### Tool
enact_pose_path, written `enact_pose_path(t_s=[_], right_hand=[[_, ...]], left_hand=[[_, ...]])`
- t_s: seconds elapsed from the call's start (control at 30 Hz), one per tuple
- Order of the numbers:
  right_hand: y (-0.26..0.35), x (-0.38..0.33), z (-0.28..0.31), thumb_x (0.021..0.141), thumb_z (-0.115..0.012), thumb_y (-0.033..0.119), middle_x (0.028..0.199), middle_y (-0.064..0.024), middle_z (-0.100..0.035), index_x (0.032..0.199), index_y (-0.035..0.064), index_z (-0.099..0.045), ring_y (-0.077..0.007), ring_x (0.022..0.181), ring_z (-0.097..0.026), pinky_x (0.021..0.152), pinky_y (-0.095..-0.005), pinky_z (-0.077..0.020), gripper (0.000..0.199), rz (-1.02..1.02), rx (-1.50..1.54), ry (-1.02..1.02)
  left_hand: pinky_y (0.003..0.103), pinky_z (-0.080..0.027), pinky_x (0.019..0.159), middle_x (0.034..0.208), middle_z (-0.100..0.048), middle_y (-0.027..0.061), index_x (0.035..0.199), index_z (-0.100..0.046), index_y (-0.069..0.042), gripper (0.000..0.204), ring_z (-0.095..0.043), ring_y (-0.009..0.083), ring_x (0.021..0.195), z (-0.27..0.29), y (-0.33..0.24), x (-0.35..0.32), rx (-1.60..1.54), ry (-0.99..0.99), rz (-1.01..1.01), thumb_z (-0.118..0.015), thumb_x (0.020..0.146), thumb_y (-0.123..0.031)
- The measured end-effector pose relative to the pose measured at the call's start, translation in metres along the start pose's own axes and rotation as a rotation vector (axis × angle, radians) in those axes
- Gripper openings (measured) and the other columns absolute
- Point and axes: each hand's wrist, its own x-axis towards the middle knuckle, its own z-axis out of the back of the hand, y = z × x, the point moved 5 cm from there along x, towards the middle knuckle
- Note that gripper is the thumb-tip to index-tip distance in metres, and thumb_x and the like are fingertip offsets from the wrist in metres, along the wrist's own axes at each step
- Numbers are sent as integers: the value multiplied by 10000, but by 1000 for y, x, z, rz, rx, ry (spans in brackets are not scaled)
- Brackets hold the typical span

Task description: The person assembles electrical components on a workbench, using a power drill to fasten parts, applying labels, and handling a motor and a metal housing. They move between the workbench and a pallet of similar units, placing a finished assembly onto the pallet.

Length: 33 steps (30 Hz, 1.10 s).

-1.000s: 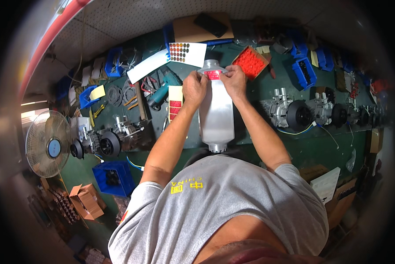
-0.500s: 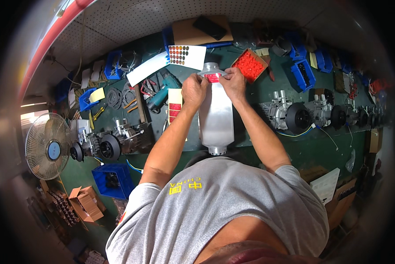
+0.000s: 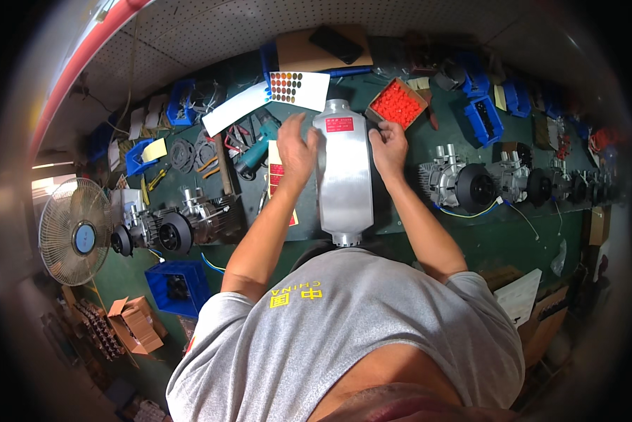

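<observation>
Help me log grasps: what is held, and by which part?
The right hand steadies the silver housing at its upper right edge; the left hand is open beside it.

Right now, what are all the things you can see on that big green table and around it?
Metal housing: one, silver with a red sticker, bench middle, between the hands.
Box of small parts: one, cardboard with red pieces, right of the housing's top.
Colour-dot sheet: one, white, behind the housing.
Power drill: one, teal, left of the left hand.
Motor assemblies: several, grey and black, along the right side.
Motor assembly: one, grey and black, bench left.
Fan: one, white, far left.
Crate: one, blue, below the bench's left.
Bench: one, green.
Left hand: open, beside the housing.
Right hand: touching the housing's right edge.
</observation>
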Motion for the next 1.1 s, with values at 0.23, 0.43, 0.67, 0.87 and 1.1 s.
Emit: enact_pose_path(t_s=[0.23,0.43,0.67,0.87,1.1], right_hand=[[-26,-42,31,857,-714,55,784,-25,-626,1043,-30,-617,-90,689,-569,649,-256,-482,227,-57,49,-11],[-41,-73,59,861,-717,68,818,-32,-636,1061,-34,-617,-92,714,-578,673,-253,-486,246,-116,-26,-28],[-60,-115,84,879,-699,57,853,-41,-650,1069,-37,-612,-95,753,-589,700,-245,-489,229,-206,-8,-27],[-62,-153,96,892,-687,23,904,-49,-662,1089,-49,-605,-93,790,-605,720,-217,-479,225,-285,31,-20],[-49,-153,93,896,-678,23,922,-53,-660,1080,-47,-607,-98,828,-607,752,-232,-483,210,-286,-61,18]], left_hand=[[675,-104,1161,1540,-355,187,1403,-523,-149,547,-286,419,1439,-24,-61,-15,311,368,-217,-651,898,-316],[517,-252,1169,1419,-430,210,1343,-528,-63,491,-374,402,1373,60,-85,-12,-244,-94,-259,-666,877,-131],[348,-516,823,1030,-649,138,1248,-578,-5,391,-631,228,941,48,40,-111,-444,63,322,-670,871,-55],[345,-526,681,793,-667,113,1062,-648,10,251,-645,201,699,43,132,-217,-173,114,558,-720,858,-119],[479,-458,906,1059,-618,193,1130,-635,-42,332,-559,393,1051,42,180,-194,200,-47,538,-719,848,-195]])
